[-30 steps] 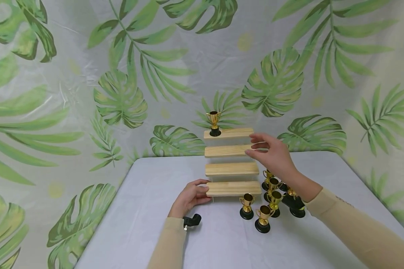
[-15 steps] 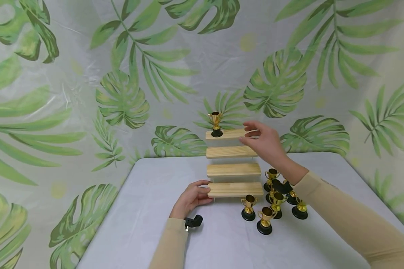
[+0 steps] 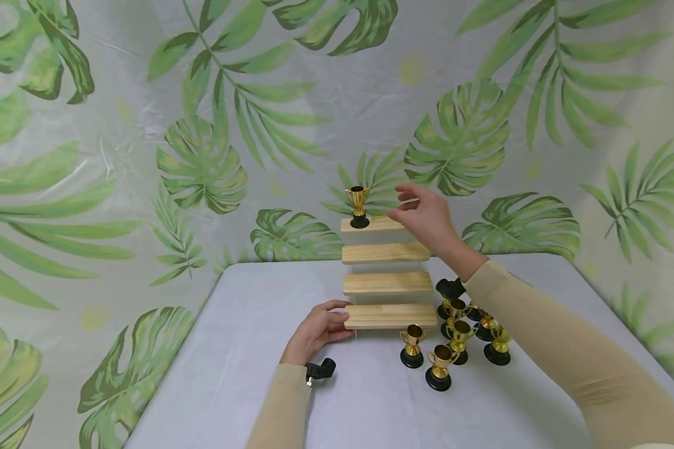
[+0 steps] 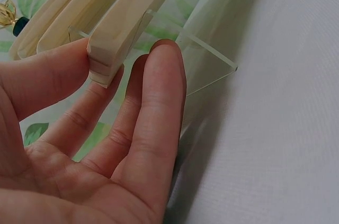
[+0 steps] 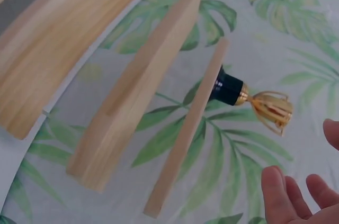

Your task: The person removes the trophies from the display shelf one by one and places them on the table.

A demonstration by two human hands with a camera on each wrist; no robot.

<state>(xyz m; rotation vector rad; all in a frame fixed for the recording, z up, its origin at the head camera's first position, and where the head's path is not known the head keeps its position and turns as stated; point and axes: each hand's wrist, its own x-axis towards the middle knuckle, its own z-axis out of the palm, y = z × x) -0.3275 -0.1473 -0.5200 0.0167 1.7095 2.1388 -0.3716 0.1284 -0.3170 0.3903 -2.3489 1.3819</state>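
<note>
A stepped display stand with several pale wooden shelves [image 3: 388, 284] on clear supports stands on the table. My left hand [image 3: 318, 332] grips the left end of its lowest shelf [image 4: 119, 28], thumb on one side and fingers reaching underneath. A small gold trophy cup [image 3: 357, 204] with a black base stands upright at the left of the top shelf [image 5: 190, 128]. My right hand [image 3: 423, 218] hovers at the right part of that shelf, to the right of the cup. Its fingers and thumb are apart with nothing between them.
Several more gold trophy cups [image 3: 441, 365] stand grouped on the white-covered table [image 3: 258, 349], right of the stand and under my right forearm. A leaf-patterned cloth [image 3: 292, 106] hangs behind the table. A black wrist camera [image 3: 321, 369] sits on my left wrist.
My right hand has moved up and left, from beside the upper shelves to the top one, closer to the cup. The left hand has kept its grip on the lowest shelf.
</note>
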